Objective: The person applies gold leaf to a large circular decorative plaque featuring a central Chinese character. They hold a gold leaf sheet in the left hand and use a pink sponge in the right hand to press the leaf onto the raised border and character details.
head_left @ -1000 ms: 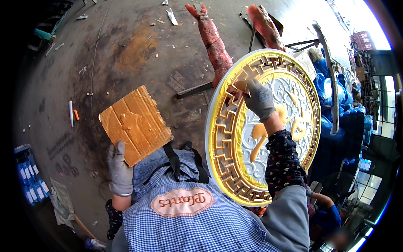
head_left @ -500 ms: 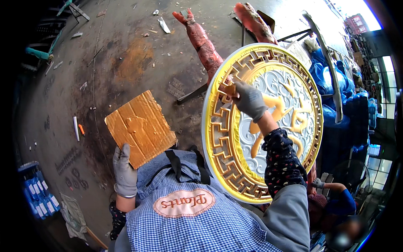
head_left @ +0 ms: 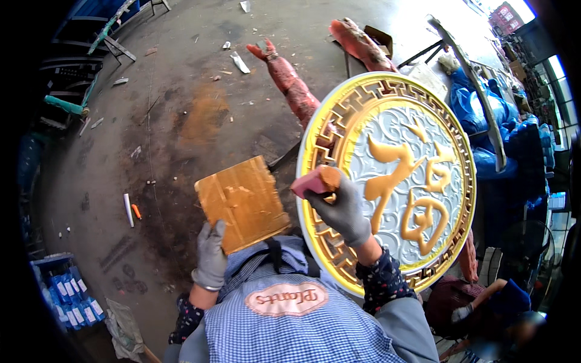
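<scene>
Right hand in a grey glove clamps a pink sponge against the round gold plaque's left rim mid-frame, while left hand grips 1 gold-smeared board lower-centre.

Both gloved: left hand raised with fingers gripping, right hand lifted, fingers curled shut.

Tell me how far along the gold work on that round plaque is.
The round plaque already shows gold on its rim, key-pattern border and central character; the background is white. In hand: the right hand presses a sponge on the left border, while the left hand holds a gold-smeared board. Unfinished spots can't be made out.
</scene>
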Motion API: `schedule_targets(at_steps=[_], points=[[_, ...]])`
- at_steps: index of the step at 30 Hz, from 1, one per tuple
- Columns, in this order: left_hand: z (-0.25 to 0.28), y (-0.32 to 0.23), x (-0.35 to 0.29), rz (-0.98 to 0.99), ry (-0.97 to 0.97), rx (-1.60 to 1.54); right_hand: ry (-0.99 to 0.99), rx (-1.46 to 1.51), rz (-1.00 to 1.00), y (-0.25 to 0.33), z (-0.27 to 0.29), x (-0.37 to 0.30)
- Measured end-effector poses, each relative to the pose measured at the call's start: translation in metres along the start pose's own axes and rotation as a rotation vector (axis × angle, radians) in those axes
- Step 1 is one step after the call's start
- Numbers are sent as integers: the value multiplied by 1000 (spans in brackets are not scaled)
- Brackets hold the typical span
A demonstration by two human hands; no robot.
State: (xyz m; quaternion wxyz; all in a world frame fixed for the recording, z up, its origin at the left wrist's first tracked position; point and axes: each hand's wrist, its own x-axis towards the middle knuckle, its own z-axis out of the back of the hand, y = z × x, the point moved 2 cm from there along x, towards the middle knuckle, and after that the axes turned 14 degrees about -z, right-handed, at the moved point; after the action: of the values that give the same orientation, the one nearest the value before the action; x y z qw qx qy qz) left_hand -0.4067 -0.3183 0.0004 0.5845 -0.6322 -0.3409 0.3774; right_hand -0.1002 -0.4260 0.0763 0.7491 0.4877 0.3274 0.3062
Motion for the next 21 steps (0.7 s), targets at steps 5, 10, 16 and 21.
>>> schedule_targets(at_steps=[5, 10, 16, 21], points=[[-22, -1, 62, 133, 88, -296, -90, -142, 21, 16, -28, -1], [-9, 9, 101, 209, 205, -354, -148, -298, 65, 36, -69, 30], [1, 7, 134, 185, 285, -352, -189, -450, 82, 56, -109, 63], [11, 18, 147, 215, 287, -355, -75, -596, 56, 45, -120, 48]])
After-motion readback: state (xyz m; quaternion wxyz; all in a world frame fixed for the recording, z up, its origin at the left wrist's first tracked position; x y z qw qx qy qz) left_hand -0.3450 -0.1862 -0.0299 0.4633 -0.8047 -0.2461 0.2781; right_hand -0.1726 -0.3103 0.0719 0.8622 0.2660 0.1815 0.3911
